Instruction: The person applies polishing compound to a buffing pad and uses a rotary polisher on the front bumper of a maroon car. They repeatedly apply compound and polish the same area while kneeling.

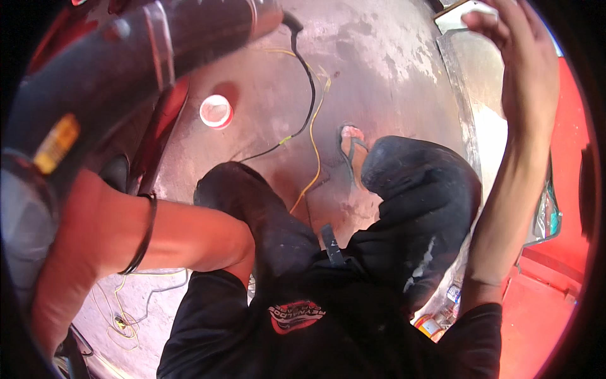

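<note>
A large dark corded power tool [95,88], close to the view, fills the upper left. It bears an orange label, and a black cord leaves its far end. Its working end is out of sight, so I cannot tell its exact kind. My left hand [66,252], a black band at its wrist, is wrapped round the tool's near end at the left rim; its fingertips are hidden. My right hand [514,38] is raised at the upper right, with nothing visible in it. Its fingers are apart and bent, partly cut off by the top edge.
A red-and-white cup-like container [216,112] stands on the stained grey floor [379,57]. The black cord [309,76] and a yellow cord [317,145] run between my legs. My sandalled foot [353,151] is ahead; red panels [536,316] are at the right.
</note>
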Motion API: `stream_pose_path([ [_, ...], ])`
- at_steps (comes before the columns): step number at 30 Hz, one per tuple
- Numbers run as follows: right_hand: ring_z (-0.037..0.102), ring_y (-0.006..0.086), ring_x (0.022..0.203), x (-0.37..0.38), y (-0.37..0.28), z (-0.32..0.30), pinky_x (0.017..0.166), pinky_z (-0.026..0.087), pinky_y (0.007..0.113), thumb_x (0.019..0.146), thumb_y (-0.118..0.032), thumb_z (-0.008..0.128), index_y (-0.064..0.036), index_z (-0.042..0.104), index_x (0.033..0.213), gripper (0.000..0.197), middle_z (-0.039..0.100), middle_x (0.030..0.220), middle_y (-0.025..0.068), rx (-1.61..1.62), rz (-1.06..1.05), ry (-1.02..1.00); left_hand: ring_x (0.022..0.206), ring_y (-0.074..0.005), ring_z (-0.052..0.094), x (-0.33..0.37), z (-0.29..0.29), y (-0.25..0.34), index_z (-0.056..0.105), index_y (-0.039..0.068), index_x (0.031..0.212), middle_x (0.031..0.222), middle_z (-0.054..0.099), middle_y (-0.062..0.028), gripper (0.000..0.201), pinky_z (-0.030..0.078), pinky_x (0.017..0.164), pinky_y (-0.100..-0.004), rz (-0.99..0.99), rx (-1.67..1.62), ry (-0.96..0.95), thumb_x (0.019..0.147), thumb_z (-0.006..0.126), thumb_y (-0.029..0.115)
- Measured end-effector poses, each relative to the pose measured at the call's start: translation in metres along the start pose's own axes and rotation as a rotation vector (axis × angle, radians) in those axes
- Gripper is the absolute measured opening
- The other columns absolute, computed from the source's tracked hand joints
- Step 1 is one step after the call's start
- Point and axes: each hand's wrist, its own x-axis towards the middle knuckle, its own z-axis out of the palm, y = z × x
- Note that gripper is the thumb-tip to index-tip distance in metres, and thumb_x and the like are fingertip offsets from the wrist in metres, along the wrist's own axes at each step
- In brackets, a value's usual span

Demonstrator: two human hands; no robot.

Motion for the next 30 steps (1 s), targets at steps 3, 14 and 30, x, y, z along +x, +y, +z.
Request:
stream_pose_path([
  [3, 0.074, 0.0121, 0.087, 0.000, 0.025, 0.006, 0.085, 0.059, 0.026, 0.112, -0.031, 0.071, -0.0008, 0.065, 0.151, 0.050, 0.080, 0.111, 0.0085, 0.111, -0.012, -0.168, 0.076, -0.0282, 0.074, 0.010, 0.000, -0.009, 0.056, 0.002, 0.123, 0.095, 0.071, -0.0136, 0.047, 0.058, 0.070, -0.0401, -0.004, 0.024, 0.022, 0.090, 0.084, 0.021],
  [14, 0.078, 0.0400, 0.089, 0.032, 0.148, 0.184, 0.082, 0.061, 0.052, 0.101, -0.025, 0.078, -0.0125, 0.067, 0.145, 0.047, 0.081, 0.099, 0.0180, -0.101, -0.142, -0.997, 0.066, -0.0271, 0.075, 0.030, 0.062, 0.022, 0.055, 0.003, 0.121, 0.089, 0.072, -0.0122, 0.044, 0.059, 0.061, -0.0378, 0.086, 0.253, 0.330, 0.090, 0.085, 0.012],
  [30, 0.077, 0.0433, 0.115, 0.011, 0.269, 0.404, 0.103, 0.059, 0.054, 0.096, -0.026, 0.080, -0.0093, 0.066, 0.148, 0.056, 0.081, 0.119, 0.0236, 0.054, -0.637, -1.782, 0.098, -0.0183, 0.066, 0.046, 0.212, -0.007, 0.042, 0.008, 0.136, 0.112, 0.056, -0.0006, 0.098, 0.047, 0.100, -0.0410, 0.213, 1.017, 0.791, 0.062, 0.104, 0.016],
])
